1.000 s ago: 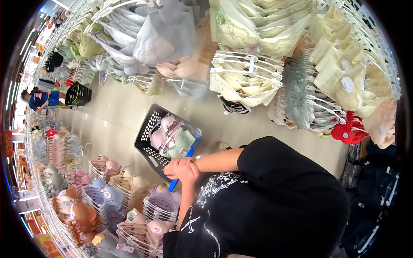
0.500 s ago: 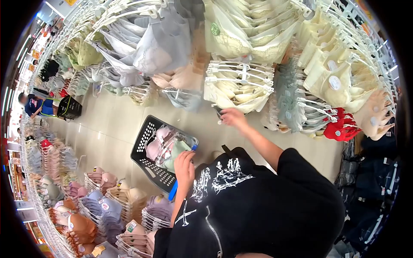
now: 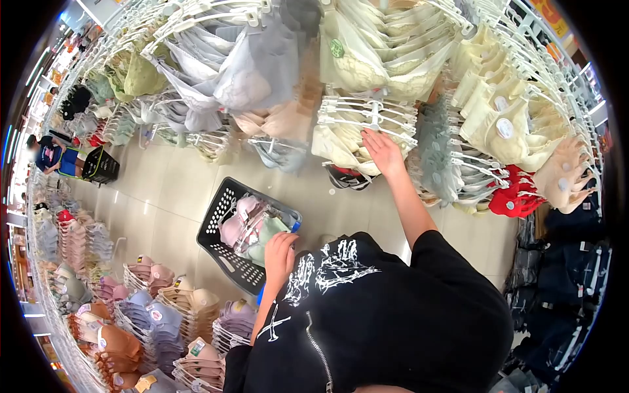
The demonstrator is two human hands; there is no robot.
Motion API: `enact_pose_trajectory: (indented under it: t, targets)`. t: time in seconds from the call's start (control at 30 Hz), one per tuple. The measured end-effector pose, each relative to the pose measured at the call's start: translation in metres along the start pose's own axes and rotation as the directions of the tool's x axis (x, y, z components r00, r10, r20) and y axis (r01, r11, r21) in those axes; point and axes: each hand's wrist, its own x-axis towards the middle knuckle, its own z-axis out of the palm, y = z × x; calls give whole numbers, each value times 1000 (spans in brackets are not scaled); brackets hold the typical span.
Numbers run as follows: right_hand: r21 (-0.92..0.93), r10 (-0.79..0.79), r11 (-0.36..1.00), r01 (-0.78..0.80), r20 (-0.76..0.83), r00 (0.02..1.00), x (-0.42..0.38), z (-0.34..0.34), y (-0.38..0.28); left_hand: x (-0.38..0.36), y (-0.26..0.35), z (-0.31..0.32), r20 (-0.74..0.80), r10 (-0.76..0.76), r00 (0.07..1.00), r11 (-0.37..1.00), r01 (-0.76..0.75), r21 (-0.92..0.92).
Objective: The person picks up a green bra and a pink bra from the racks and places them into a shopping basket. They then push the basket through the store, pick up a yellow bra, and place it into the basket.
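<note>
My left hand (image 3: 280, 254) is closed over the near side of a black shopping basket (image 3: 226, 203), on its blue handle (image 3: 295, 227). Inside the basket lie a pink bra (image 3: 239, 229) and a pale green one (image 3: 270, 229). My right hand (image 3: 383, 152) reaches to a lower row of cream bras (image 3: 344, 145) on white hangers, fingers stretched out against the front of the row. Whether the fingertips grip a hanger is not plain. Below that row shows a dark thing with red and white parts (image 3: 350, 178), partly hidden.
Racks of grey bras (image 3: 239, 78), pale yellow bras (image 3: 367, 59) and red bras (image 3: 514, 193) stand ahead. Dark packed garments (image 3: 563, 262) hang at right. Orange bras (image 3: 121, 347) and purple bras (image 3: 237, 318) are at lower left. A person (image 3: 51, 154) with a black basket (image 3: 100, 165) is far left.
My right hand has moved up and to the right, from below the cream row onto its front. The dark thing beneath now shows more. My left hand stays at the basket.
</note>
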Motion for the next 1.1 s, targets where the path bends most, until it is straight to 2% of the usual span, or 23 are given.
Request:
enact_pose_trajectory:
  t: [0.17,0.27,0.5,0.6,0.63,0.7,0.73,0.83,0.9,0.93,1.03,1.07,1.1]
  targets:
    - [-3,-48,999,48,-45,998,-10,2,0,-8,-5,2,-10,-46,999,999,46,-6]
    - [-57,-108,993,106,-35,994,-22,2,0,-7,-2,8,26,-8,1000,1000,8,-27]
    - [-321,-102,943,85,-37,994,-61,9,4,20,11,12,15,11,1000,996,-9,-89]
    - [-290,52,956,-32,64,997,-97,34,14,37,14,6,-41,18,999,997,-22,-80]
    - [-288,109,955,-74,105,988,-106,41,17,48,19,2,-83,34,996,999,-34,-2]
    - [-474,159,879,-55,181,971,-125,58,24,69,36,-9,-161,66,985,987,-41,156]
    - [-559,190,828,-39,215,958,-133,65,29,79,43,-15,-153,97,983,975,-63,213]
    - [-548,270,836,-28,366,890,-146,79,42,100,49,-24,-106,180,978,927,-133,350]
    - [-591,349,806,-48,407,844,-155,92,42,105,44,-27,-52,226,973,899,-187,397]
    - [-591,372,805,-50,438,818,-158,95,43,108,46,-29,-113,261,959,889,-193,415]
    - [-607,408,794,-25,504,761,-161,100,41,109,34,-45,-82,305,949,894,-256,367]
    - [-627,414,779,-9,505,757,-161,99,40,115,31,-48,-202,397,895,853,-278,441]
    - [-647,424,762,6,507,750,-161,98,39,117,28,-55,-204,370,906,856,-247,454]
